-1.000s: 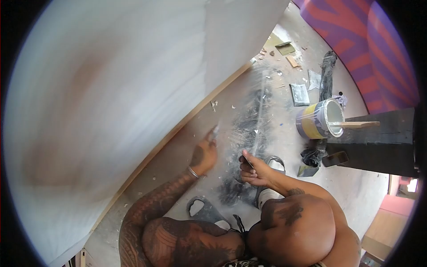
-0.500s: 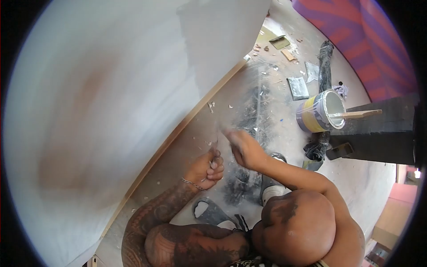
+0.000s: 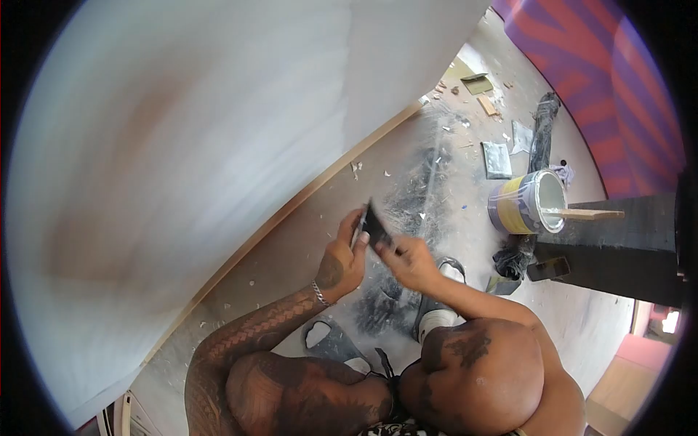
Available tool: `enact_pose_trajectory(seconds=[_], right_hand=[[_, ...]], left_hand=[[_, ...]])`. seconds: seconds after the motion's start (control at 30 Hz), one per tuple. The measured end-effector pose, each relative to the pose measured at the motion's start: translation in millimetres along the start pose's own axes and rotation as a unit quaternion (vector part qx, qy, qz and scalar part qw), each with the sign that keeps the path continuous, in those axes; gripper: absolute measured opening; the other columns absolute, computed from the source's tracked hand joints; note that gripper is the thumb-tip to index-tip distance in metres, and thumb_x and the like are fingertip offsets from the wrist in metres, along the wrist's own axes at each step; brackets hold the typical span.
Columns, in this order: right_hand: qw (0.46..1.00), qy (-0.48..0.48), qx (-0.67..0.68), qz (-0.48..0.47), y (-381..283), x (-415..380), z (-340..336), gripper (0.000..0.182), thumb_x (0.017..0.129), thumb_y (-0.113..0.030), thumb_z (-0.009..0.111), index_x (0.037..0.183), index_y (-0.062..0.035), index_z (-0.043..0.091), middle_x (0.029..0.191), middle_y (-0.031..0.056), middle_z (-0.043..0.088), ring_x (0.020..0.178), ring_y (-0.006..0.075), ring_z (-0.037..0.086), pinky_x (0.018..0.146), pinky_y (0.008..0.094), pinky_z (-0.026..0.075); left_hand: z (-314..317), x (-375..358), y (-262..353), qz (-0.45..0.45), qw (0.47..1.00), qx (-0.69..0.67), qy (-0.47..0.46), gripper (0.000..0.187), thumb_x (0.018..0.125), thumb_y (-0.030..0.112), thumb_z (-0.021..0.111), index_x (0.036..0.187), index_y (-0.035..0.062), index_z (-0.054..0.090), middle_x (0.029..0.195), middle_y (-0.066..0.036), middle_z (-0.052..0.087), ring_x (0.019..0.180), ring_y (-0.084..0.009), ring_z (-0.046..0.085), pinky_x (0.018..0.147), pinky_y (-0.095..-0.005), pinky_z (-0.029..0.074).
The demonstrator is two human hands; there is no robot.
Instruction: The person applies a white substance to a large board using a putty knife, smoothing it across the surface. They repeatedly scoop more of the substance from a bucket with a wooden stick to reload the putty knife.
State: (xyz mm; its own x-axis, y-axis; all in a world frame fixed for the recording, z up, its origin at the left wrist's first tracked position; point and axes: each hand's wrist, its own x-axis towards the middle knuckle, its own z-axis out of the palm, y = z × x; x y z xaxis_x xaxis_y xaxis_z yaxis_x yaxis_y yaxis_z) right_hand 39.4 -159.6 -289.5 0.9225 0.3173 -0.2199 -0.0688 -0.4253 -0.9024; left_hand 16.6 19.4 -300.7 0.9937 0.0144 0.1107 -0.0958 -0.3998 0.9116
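Observation:
Both of my hands meet over the dusty floor in the middle of the view. Between them is a thin, dark flat piece (image 3: 375, 227) with a pointed upper corner; motion blur hides its exact kind. My left hand (image 3: 347, 258), with a chain bracelet at the wrist, pinches its left side between thumb and fingers. On the lower right side, my right hand (image 3: 411, 263) has its fingers closed at the same piece. Left of the hands stands a large pale panel (image 3: 240, 131) with a light wooden edge (image 3: 291, 207).
At the right, a paint bucket (image 3: 511, 206) with a wooden stick (image 3: 589, 214) across its rim stands beside a black box-like block (image 3: 611, 247). A dusty square pad (image 3: 497, 160), a dark wrapped roll (image 3: 543, 134) and scraps lie farther off. My sandaled foot (image 3: 438, 298) is below.
My hands have come together, and the dark flat piece now shows broadside between them. The left hand has risen and turned. The view has shifted slightly.

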Motion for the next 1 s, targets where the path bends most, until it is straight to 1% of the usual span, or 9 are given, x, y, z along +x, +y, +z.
enact_pose_trajectory(seconds=[0.13,0.23,0.33,0.43,0.57,0.7,0.77,0.9,1.0], right_hand=[[0.997,-0.066,0.021,-0.025,13.6,-17.3,13.7,0.031,0.093,-0.025,0.066,0.077,0.0012,0.062,0.063,0.0032,0.059,0.060,0.0097,0.053,0.055,0.0329,0.044],[0.955,0.130,0.197,0.180,27.9,12.7,0.2,0.025,0.092,-0.024,0.067,0.082,-0.0014,0.065,0.065,0.0043,0.061,0.061,0.0103,0.052,0.056,0.0322,0.043],[0.908,0.165,0.372,0.103,6.7,31.9,-15.1,0.024,0.092,-0.026,0.068,0.083,-0.0039,0.066,0.066,-0.0017,0.059,0.062,0.0083,0.050,0.057,0.0289,0.041],[0.995,0.036,-0.045,0.081,-14.6,12.3,-10.5,0.026,0.093,-0.027,0.067,0.083,-0.0033,0.065,0.067,-0.0044,0.058,0.062,0.0069,0.049,0.057,0.0269,0.039],[0.997,-0.048,0.058,0.027,14.2,-3.6,1.7,0.036,0.091,-0.024,0.066,0.064,-0.0020,0.057,0.051,-0.0036,0.043,0.051,0.0082,0.040,0.047,0.0320,0.031],[0.976,0.172,0.103,0.085,22.4,13.1,1.3,0.046,0.093,-0.030,0.067,0.058,-0.0015,0.054,0.053,-0.0025,0.045,0.052,0.0083,0.039,0.048,0.0317,0.030],[0.985,0.121,0.085,0.085,12.8,16.2,-0.8,0.046,0.093,-0.028,0.067,0.059,0.0000,0.054,0.055,-0.0018,0.047,0.055,0.0081,0.040,0.049,0.0325,0.031],[0.986,-0.160,-0.013,0.050,-7.4,-22.6,15.3,0.039,0.092,-0.027,0.067,0.068,0.0004,0.056,0.063,-0.0002,0.053,0.062,0.0102,0.045,0.055,0.0300,0.036],[0.983,0.124,0.008,0.132,51.5,-4.3,18.5,0.036,0.093,-0.028,0.068,0.071,-0.0007,0.056,0.067,0.0026,0.057,0.064,0.0114,0.048,0.059,0.0285,0.039]], left_hand=[[-14.5,15.7,-30.5,-0.070,0.996,-0.005,0.060,0.043,0.104,0.025,0.043,0.141,0.0046,0.044,0.107,-0.016,0.065,0.094,-0.0260,0.064,0.086,-0.0380,0.049],[-19.2,14.5,-31.6,-0.014,0.997,0.000,0.073,0.044,0.104,0.023,0.042,0.145,0.0043,0.041,0.109,-0.015,0.065,0.095,-0.0247,0.064,0.087,-0.0362,0.049],[-27.5,1.0,9.8,-0.141,0.985,-0.068,-0.066,0.045,0.103,0.019,0.043,0.146,0.0041,0.040,0.120,-0.020,0.062,0.108,-0.0296,0.062,0.094,-0.0371,0.047],[-14.2,-0.7,6.2,0.062,0.997,-0.031,-0.032,0.046,0.101,0.015,0.043,0.147,0.0064,0.039,0.128,-0.024,0.058,0.118,-0.0354,0.058,0.099,-0.0396,0.045],[-23.0,1.4,-12.3,-0.156,0.987,-0.021,-0.032,0.048,0.097,0.009,0.048,0.144,0.0042,0.042,0.138,-0.023,0.052,0.121,-0.0387,0.055,0.105,-0.0428,0.043],[-23.4,-0.7,-22.2,-0.039,0.999,-0.005,-0.011,0.049,0.092,0.006,0.051,0.140,0.0028,0.045,0.141,-0.021,0.050,0.128,-0.0374,0.050,0.109,-0.0435,0.041],[-5.6,-3.8,-28.4,0.091,0.995,-0.020,-0.021,0.051,0.095,0.010,0.049,0.145,0.0082,0.040,0.142,-0.023,0.048,0.126,-0.0378,0.053,0.108,-0.0429,0.042],[-22.1,11.3,-15.7,-0.076,0.996,-0.035,-0.015,0.047,0.098,0.014,0.048,0.144,0.0059,0.042,0.134,-0.025,0.053,0.123,-0.0348,0.056,0.106,-0.0411,0.043],[-35.3,20.3,-10.8,-0.085,0.994,-0.064,0.016,0.045,0.101,0.019,0.044,0.144,0.0056,0.043,0.116,-0.027,0.061,0.107,-0.0381,0.062,0.094,-0.0432,0.049]])
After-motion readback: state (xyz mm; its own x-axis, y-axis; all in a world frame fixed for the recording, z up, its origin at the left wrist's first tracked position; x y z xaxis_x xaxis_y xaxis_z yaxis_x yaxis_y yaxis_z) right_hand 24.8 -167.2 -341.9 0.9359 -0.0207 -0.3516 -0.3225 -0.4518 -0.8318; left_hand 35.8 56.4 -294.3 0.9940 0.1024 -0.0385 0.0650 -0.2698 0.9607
